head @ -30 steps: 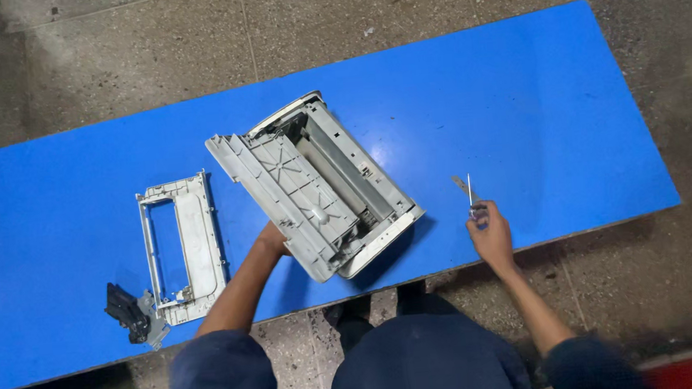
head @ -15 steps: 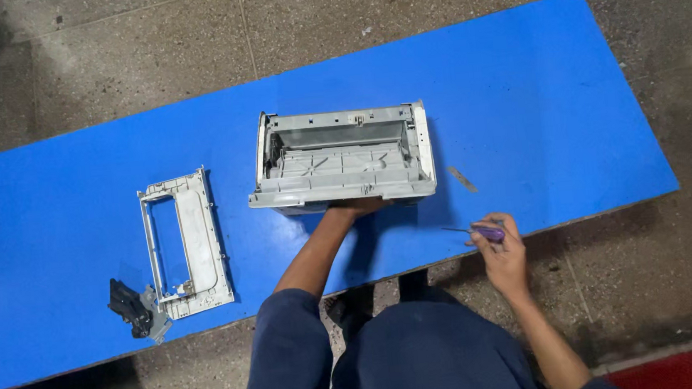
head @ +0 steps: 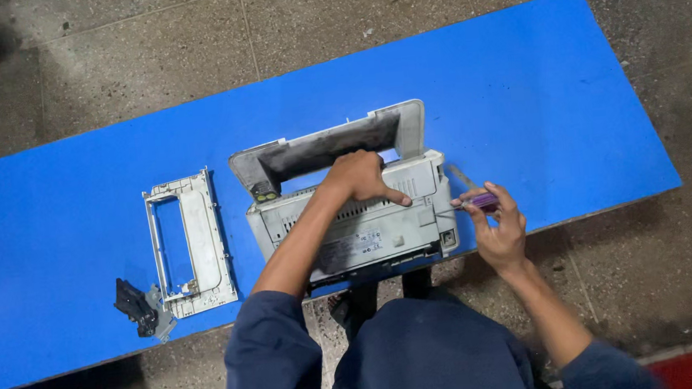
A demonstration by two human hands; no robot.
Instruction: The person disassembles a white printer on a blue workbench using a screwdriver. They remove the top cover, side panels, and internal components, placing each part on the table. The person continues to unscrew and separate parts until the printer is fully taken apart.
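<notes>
A grey-white printer body [head: 356, 218] stands on the blue table [head: 72, 210] near its front edge, its back panel facing me and a dusty open frame at its far side. My left hand [head: 361, 176] lies on top of the printer, fingers spread over the vent slots. My right hand [head: 494, 223] holds a purple-handled screwdriver [head: 480, 202] just right of the printer, its thin tip pointing at the right rear corner of the casing.
A detached white panel frame [head: 189, 243] lies flat on the table left of the printer. A small black part [head: 137, 306] and a grey bit sit at its lower left corner. Concrete floor surrounds the table.
The printer has been turned from lying with its underside up to standing with its back toward me. My left hand moved onto its top. My right hand brought the screwdriver to its right corner.
</notes>
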